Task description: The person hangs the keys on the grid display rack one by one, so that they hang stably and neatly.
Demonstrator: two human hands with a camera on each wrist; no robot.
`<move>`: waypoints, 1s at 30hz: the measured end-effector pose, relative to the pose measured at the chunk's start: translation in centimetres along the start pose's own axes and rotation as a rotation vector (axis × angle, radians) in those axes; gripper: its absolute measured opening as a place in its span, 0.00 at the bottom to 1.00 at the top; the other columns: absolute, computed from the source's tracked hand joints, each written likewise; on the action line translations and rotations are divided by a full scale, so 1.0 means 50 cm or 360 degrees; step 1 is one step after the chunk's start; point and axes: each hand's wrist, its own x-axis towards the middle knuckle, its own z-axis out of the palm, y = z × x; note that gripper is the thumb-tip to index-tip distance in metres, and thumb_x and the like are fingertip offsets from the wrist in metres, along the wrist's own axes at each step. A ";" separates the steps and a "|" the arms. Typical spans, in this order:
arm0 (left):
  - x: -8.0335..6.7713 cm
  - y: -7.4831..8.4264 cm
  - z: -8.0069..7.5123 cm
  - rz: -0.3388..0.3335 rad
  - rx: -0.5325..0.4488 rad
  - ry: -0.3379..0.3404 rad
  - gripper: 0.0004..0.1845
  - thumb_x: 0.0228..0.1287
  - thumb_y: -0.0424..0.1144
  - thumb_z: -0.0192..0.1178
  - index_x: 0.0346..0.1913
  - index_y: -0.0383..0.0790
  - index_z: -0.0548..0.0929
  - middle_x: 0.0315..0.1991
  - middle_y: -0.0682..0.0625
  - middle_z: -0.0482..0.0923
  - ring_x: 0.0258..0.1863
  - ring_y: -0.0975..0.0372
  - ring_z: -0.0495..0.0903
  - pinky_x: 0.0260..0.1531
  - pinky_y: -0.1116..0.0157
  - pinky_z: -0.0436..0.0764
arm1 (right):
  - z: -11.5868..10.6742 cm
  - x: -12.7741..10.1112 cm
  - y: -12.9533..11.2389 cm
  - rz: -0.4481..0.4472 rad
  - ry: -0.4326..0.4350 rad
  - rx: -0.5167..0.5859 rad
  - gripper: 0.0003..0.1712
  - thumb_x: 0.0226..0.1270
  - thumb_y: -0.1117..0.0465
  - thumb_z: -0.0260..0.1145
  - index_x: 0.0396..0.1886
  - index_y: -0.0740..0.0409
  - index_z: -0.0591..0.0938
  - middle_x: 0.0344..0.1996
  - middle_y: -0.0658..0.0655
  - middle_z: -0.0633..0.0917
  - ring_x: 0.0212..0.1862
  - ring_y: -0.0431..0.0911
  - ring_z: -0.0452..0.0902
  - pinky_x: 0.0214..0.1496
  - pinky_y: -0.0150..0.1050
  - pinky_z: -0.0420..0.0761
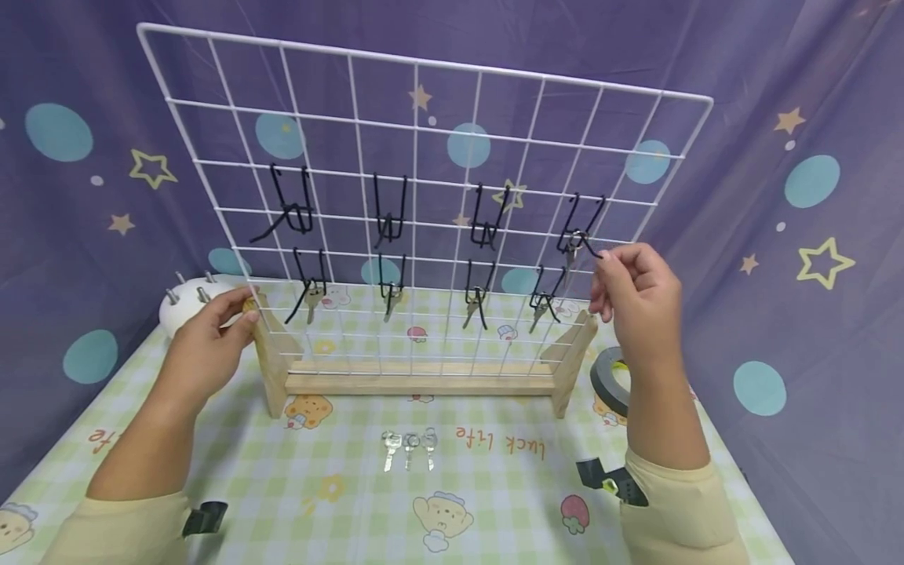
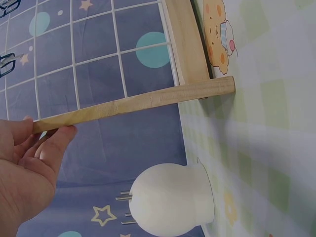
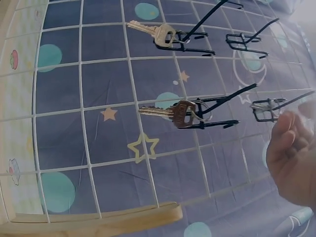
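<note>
Now, right hand (image 1: 636, 302): fingers curled, grip empty, just right of hung key (image 1: 570, 253).
Left hand (image 1: 208, 341): grip around rack's wooden foot (image 2: 133, 102).

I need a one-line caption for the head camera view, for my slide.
Left hand holds the wooden stand's left upright of the white wire grid; right hand reaches a key on a black hook.
</note>
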 end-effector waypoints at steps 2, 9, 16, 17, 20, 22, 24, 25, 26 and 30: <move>0.000 0.000 -0.001 -0.0002 0.0003 -0.0003 0.29 0.78 0.50 0.44 0.75 0.40 0.60 0.69 0.35 0.67 0.59 0.41 0.76 0.47 0.78 0.83 | -0.003 -0.012 -0.007 -0.0088 -0.0130 0.0113 0.09 0.71 0.70 0.59 0.29 0.69 0.74 0.15 0.58 0.75 0.14 0.45 0.69 0.09 0.32 0.65; 0.001 0.000 -0.003 -0.0016 -0.0005 0.0002 0.30 0.78 0.51 0.44 0.75 0.41 0.60 0.70 0.36 0.66 0.60 0.40 0.75 0.46 0.80 0.82 | 0.001 -0.047 -0.036 -0.0060 -0.1142 0.0016 0.08 0.70 0.77 0.55 0.38 0.65 0.79 0.24 0.56 0.78 0.24 0.43 0.73 0.17 0.34 0.73; 0.003 0.001 -0.002 -0.0024 -0.0020 0.0002 0.30 0.78 0.50 0.44 0.75 0.41 0.60 0.70 0.36 0.66 0.60 0.40 0.74 0.47 0.81 0.81 | 0.074 -0.082 0.004 0.0425 -0.1835 -0.0759 0.09 0.72 0.45 0.61 0.46 0.39 0.79 0.32 0.44 0.83 0.32 0.38 0.78 0.32 0.35 0.83; 0.003 0.001 -0.001 -0.0024 -0.0019 0.0001 0.30 0.78 0.50 0.44 0.75 0.41 0.60 0.70 0.36 0.66 0.60 0.40 0.74 0.47 0.81 0.81 | 0.089 -0.088 0.018 0.0447 -0.1878 -0.0858 0.10 0.71 0.43 0.61 0.46 0.38 0.79 0.34 0.41 0.84 0.34 0.37 0.78 0.35 0.34 0.83; 0.003 -0.001 0.000 -0.0019 -0.0019 0.0002 0.30 0.78 0.50 0.45 0.75 0.41 0.60 0.69 0.36 0.67 0.60 0.40 0.75 0.46 0.82 0.81 | 0.133 -0.111 0.072 0.0460 -0.1963 -0.1055 0.12 0.70 0.43 0.63 0.47 0.39 0.80 0.35 0.39 0.83 0.36 0.34 0.78 0.39 0.33 0.82; 0.003 -0.001 0.000 -0.0018 -0.0016 0.0005 0.30 0.78 0.50 0.45 0.75 0.41 0.60 0.69 0.36 0.67 0.60 0.40 0.75 0.46 0.83 0.81 | 0.159 -0.127 0.106 0.0452 -0.2010 -0.1162 0.11 0.69 0.45 0.64 0.46 0.40 0.80 0.34 0.38 0.82 0.36 0.34 0.78 0.40 0.33 0.81; 0.003 -0.001 0.000 -0.0022 -0.0008 0.0002 0.30 0.77 0.51 0.45 0.75 0.41 0.60 0.69 0.36 0.67 0.60 0.41 0.75 0.46 0.83 0.81 | 0.182 -0.142 0.138 0.0459 -0.2053 -0.1228 0.11 0.68 0.46 0.66 0.46 0.42 0.80 0.33 0.38 0.82 0.35 0.35 0.77 0.40 0.33 0.81; 0.003 -0.001 0.000 -0.0025 -0.0003 0.0000 0.30 0.77 0.51 0.45 0.75 0.41 0.60 0.69 0.36 0.67 0.60 0.41 0.75 0.46 0.83 0.81 | 0.192 -0.150 0.152 0.0467 -0.2068 -0.1254 0.11 0.67 0.47 0.66 0.45 0.43 0.80 0.33 0.39 0.81 0.35 0.35 0.77 0.40 0.33 0.80; 0.003 -0.001 0.000 -0.0029 0.0000 -0.0004 0.30 0.77 0.51 0.45 0.75 0.41 0.60 0.70 0.36 0.67 0.60 0.41 0.75 0.46 0.82 0.81 | 0.202 -0.157 0.165 0.0471 -0.2083 -0.1278 0.12 0.67 0.46 0.67 0.45 0.43 0.80 0.33 0.39 0.81 0.35 0.36 0.77 0.40 0.33 0.80; 0.004 -0.002 0.001 -0.0039 0.0006 -0.0011 0.30 0.77 0.51 0.44 0.75 0.41 0.60 0.70 0.37 0.66 0.60 0.42 0.75 0.47 0.80 0.82 | 0.238 -0.182 0.205 0.0506 -0.2130 -0.1304 0.14 0.65 0.47 0.69 0.46 0.45 0.80 0.34 0.40 0.82 0.34 0.35 0.76 0.37 0.31 0.80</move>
